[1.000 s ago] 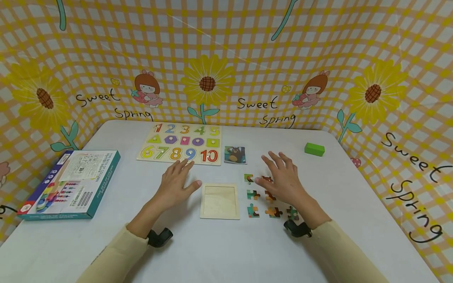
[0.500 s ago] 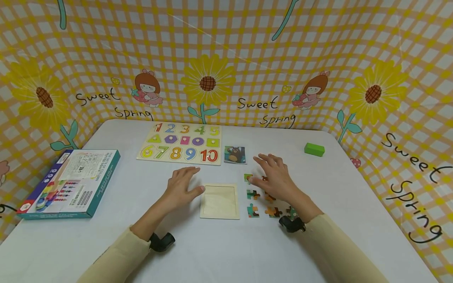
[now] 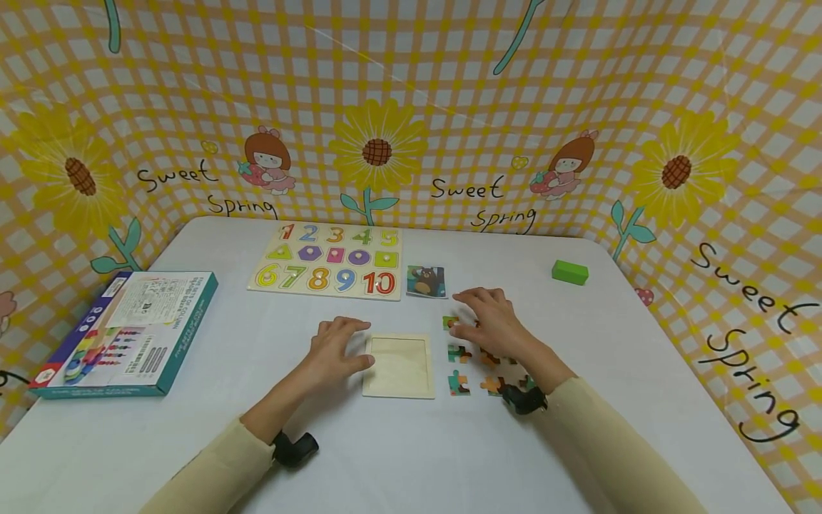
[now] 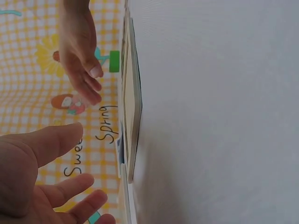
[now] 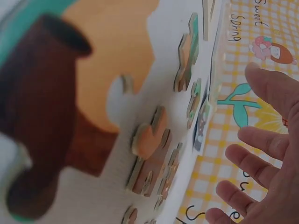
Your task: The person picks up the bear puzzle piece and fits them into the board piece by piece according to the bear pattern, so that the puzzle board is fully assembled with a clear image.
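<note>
My left hand (image 3: pixel 335 351) hovers at the left edge of a square wooden puzzle tray (image 3: pixel 399 368), thumb and fingers apart with nothing between them. In the left wrist view that tray (image 4: pixel 133 102) stands edge-on beyond the spread fingers. Over the far rows of loose jigsaw pieces (image 3: pixel 459 383), right of the tray, is my right hand (image 3: pixel 496 327); it hides some of them. Its fingers are loosely bent and hold nothing. The right wrist view has jigsaw pieces (image 5: pixel 149 158) lying below the spread right hand (image 5: pixel 266 158), one brown and orange piece very near the camera.
A number board (image 3: pixel 324 260) lies at the back left, with a bear picture card (image 3: pixel 427 281) beside it. The green block (image 3: pixel 570 272) sits at the back right. At far left lies a flat toy box (image 3: pixel 128 335). Patterned cloth (image 3: pixel 411 86) walls the table.
The left hand has come nearer to me and slightly right, to the tray's edge. The right hand has shifted left and a little toward me over the pieces. The objects stay where they were.
</note>
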A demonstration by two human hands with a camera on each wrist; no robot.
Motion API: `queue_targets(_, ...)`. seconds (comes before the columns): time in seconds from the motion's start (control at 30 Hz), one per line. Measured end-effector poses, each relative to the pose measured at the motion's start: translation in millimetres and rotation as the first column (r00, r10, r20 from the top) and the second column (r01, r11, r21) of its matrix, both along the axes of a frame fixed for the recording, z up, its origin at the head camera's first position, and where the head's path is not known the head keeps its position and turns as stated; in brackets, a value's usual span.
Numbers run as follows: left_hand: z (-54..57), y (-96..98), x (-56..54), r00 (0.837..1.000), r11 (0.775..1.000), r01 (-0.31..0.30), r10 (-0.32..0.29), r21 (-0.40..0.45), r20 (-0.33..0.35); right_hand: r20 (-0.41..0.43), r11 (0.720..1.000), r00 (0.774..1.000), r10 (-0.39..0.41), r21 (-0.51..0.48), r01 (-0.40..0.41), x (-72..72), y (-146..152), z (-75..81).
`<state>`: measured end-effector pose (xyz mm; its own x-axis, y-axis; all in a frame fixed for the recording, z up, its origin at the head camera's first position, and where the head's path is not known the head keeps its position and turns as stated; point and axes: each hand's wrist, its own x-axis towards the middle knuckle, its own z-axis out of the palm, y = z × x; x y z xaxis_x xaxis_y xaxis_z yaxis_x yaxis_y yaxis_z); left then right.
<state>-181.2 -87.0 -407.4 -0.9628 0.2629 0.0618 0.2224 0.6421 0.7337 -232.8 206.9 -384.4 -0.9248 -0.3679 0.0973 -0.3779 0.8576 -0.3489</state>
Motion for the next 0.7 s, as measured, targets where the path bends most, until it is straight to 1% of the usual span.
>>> queue_targets(0.27,-1.1,0.8,2.2,0.999,1.0,-0.017,0.017,0.012,0.035,0.047,1.0,0.999,0.002,0.028,-0.004,-5.4,2,-1.3)
queue_targets(0.47,-3.5,1.6,2.5,0.998,0.999,-0.024,0.023,0.026,0.065,0.062,0.999,0.998,-0.001,0.044,-0.002,-10.1,2,-3.2)
queue_targets(0.7,-6.3,1.2,2.3,0.996,0.999,-0.034,0.032,0.023,0.083,0.077,0.998,0.997,-0.011,0.067,0.005,-16.0,3,-6.4)
